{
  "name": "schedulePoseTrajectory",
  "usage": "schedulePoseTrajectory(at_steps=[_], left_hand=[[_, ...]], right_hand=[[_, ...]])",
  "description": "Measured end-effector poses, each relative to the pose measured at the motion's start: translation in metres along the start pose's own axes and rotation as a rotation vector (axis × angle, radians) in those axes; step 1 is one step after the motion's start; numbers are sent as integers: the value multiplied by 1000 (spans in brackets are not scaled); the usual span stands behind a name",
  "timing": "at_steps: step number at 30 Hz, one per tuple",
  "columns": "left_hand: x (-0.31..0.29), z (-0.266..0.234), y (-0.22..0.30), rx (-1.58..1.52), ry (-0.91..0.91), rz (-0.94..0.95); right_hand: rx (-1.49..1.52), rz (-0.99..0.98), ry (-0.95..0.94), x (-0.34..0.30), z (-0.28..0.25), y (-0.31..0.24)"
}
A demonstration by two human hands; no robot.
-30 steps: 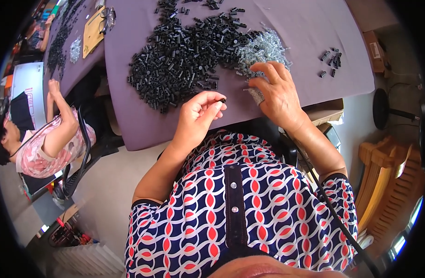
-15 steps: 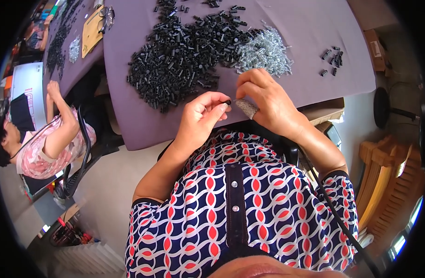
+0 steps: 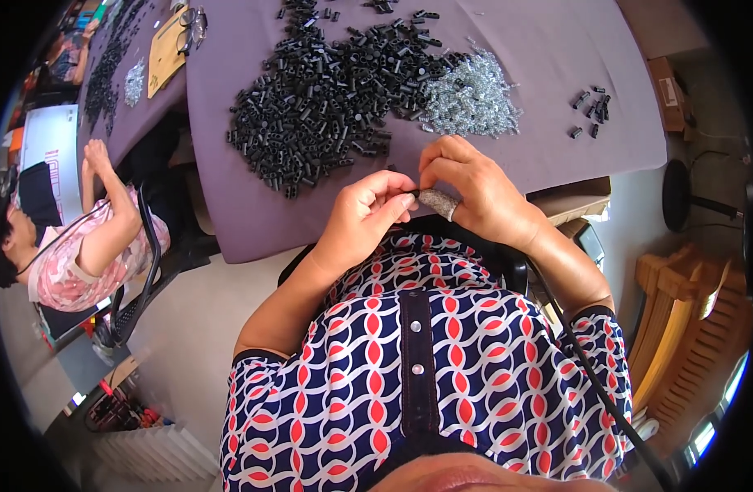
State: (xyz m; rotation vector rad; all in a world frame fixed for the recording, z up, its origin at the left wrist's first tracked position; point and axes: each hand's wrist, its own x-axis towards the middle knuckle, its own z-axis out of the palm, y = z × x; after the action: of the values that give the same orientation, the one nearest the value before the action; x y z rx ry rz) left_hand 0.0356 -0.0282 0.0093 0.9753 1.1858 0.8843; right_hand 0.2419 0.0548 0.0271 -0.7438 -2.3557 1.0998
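Close to the table's near edge, my left hand [image 3: 368, 215] is closed in a pinch on a small black plastic piece [image 3: 417, 193]. My right hand [image 3: 480, 187] meets it from the other side, its fingers curled. A speckled grey cover [image 3: 438, 203] wraps its thumb, which presses at the end of the black piece. Whatever the right fingers hold is too small or hidden to make out. Beyond my hands spreads a big pile of short black plastic tubes [image 3: 311, 115], touching a smaller heap of clear small parts [image 3: 472, 97] on its right.
Several black pieces [image 3: 594, 108] lie apart on the right of the purple-grey tablecloth [image 3: 557, 49]. To the left, a seated co-worker [image 3: 89, 230] is at another table with an envelope [image 3: 165, 53] and eyeglasses [image 3: 193, 31]. Wooden furniture [image 3: 680, 316] stands at right.
My hands have come together, the covered right thumb now against the black piece that my left hand holds. Both hands sit slightly lower in the picture.
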Motion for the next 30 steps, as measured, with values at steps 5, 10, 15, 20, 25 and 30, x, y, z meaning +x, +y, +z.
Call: schedulePoseTrajectory(at_steps=[5, 10, 15, 20, 25, 30], left_hand=[[-4, -5, -3, -108, -161, -40], [-15, -15, 8, 82, -397, 40], [-17, -27, 4, -176, -189, 13], [-10, -33, -7, -198, 49, 25], [-10, -35, -10, -176, 96, 8], [-7, -36, -11, -212, 96, -1]], right_hand=[[324, 47, -45, -1, 2, 3], [688, 406, -421, 1, 1, 0], [643, 323, -96, 31, -18, -4], [-375, -157, -20, 72, -2, 17], [-620, -225, -62, 87, 18, 23], [-680, -225, -24, 94, 27, 18]])
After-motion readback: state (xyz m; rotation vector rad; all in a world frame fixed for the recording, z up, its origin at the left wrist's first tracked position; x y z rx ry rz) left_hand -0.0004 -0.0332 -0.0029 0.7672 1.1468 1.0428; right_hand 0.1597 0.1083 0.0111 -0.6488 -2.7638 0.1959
